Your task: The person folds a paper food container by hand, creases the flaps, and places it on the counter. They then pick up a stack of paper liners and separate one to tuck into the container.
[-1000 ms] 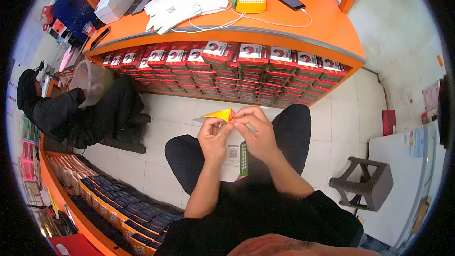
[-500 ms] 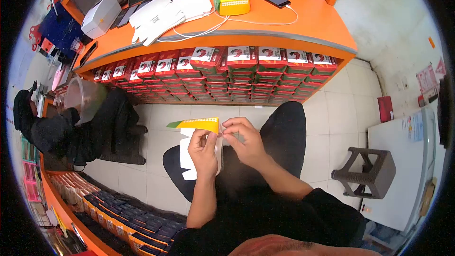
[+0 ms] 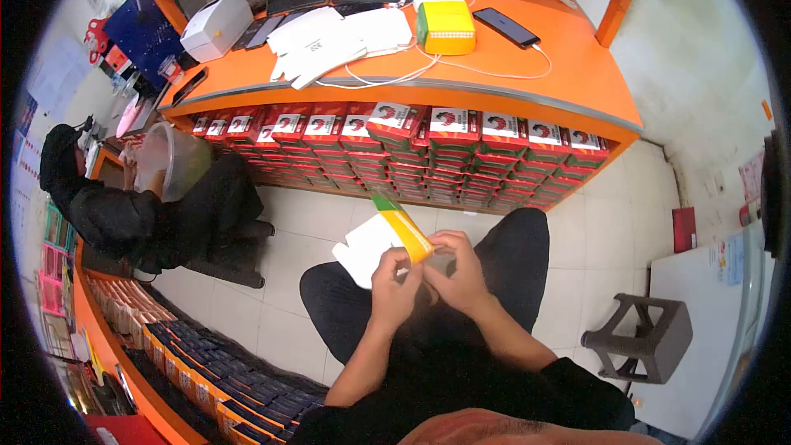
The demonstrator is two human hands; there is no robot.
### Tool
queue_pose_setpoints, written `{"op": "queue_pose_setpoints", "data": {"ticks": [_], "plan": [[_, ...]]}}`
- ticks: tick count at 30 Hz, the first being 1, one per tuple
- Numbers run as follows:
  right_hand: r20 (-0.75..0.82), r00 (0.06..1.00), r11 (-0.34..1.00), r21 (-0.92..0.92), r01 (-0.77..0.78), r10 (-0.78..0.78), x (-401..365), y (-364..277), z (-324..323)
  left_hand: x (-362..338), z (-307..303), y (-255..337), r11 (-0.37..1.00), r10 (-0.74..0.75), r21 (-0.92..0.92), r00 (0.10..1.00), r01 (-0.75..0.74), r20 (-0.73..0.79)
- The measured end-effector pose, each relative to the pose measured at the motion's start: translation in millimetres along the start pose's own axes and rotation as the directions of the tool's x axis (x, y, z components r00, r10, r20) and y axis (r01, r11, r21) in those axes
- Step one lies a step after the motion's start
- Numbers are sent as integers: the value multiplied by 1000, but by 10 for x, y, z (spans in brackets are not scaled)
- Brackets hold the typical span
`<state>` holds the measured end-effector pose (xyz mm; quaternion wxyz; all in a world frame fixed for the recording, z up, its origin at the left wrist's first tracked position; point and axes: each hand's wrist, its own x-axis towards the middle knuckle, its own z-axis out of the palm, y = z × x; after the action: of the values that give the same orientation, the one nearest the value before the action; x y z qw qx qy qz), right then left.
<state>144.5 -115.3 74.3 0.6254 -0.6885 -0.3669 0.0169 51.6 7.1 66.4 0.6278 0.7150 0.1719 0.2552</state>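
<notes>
A partly folded carton (image 3: 401, 229), yellow and green outside and white inside, is held above my lap. Its white flaps spread to the left and its green end points away from me. My left hand (image 3: 394, 292) is closed on the carton's near end, thumb against fingers. Close beside it, my right hand (image 3: 461, 276) pinches the corner of the same carton. The fingertips of both hands nearly meet there, and they hide the edge between them.
An orange desk (image 3: 568, 33) bears flat white cartons (image 3: 329, 41), a yellow-green box (image 3: 446, 29), a phone (image 3: 507, 27) and a laptop. Red boxes (image 3: 453, 128) are stacked beneath. A person in black (image 3: 156, 214) sits left with a clear tub (image 3: 169, 163). A stool (image 3: 638, 338) stands right.
The carton has turned so its green end points away instead of left, and its white flaps show more. Both hands have shifted slightly right and down in view, as the camera tilted up.
</notes>
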Motion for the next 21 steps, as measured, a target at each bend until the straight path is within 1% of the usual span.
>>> {"op": "queue_pose_setpoints", "data": {"ticks": [1, 2, 3, 4, 5, 7, 9, 10, 11, 13, 14, 16, 17, 19, 20, 21], "plan": [[18, 992, 984, 127, -127, 126, -62, 65, -57, -18, -57, 5, 976, 52, 212, 999, -54, 15], [50, 967, 935, 246, -254, 249, -131, 142, -134, -45, -108, 51, 952, 86, 292, 995, -97, 50], [94, 926, 856, 357, -375, 367, -168, 187, -218, -80, -160, 140, 920, 114, 367, 989, -140, 91], [57, 914, 836, 385, -391, 402, -163, 229, -304, -96, -207, 209, 880, 142, 436, 980, -189, 139], [51, 853, 763, 422, -489, 519, -175, 224, -415, -122, -246, 223, 908, 163, 354, 967, -224, 195], [99, 674, 587, 411, -698, 732, -165, 302, -591, -224, -333, 34, 884, 204, 366, 943, -292, 261], [188, 639, 526, 422, -738, 746, -178, 526, -619, -263, -402, -33, 866, 207, 379, 925, -325, 319], [201, 652, 576, 329, -748, 731, -183, 604, -628, -266, -405, -60, 867, 171, 398, 929, -301, 329], [283, 621, 549, 298, -781, 731, -206, 744, -654, -218, -405, -140, 862, 160, 410, 928, -298, 337], [325, 339, 247, 292, -924, 883, 0, 627, -623, -146, -404, -261, 860, 115, 429, 924, -276, 365], [352, 315, 215, 296, -931, 881, 29, 676, -623, -82, -391, -314, 850, 99, 450, 922, -273, 373], [406, 277, 155, 308, -939, 871, 34, 749, -591, 58, -359, -478, 869, 54, 430, 912, -243, 407], [405, 261, 146, 294, -945, 876, 37, 784, -584, 179, -345, -488, 878, 30, 422, 906, -225, 421], [409, 211, 116, 245, -963, 888, 42, 750, -664, 477, -298, -316, 860, -67, 465, 858, -209, 509], [416, 181, 143, 123, -982, 891, 138, 640, -767, 610, -270, -224, 844, -118, 493, 825, -210, 553], [368, 153, 144, 54, -988, 917, 218, 461, -849, 707, -246, -100, 826, -170, 520, 784, -216, 597]]}}
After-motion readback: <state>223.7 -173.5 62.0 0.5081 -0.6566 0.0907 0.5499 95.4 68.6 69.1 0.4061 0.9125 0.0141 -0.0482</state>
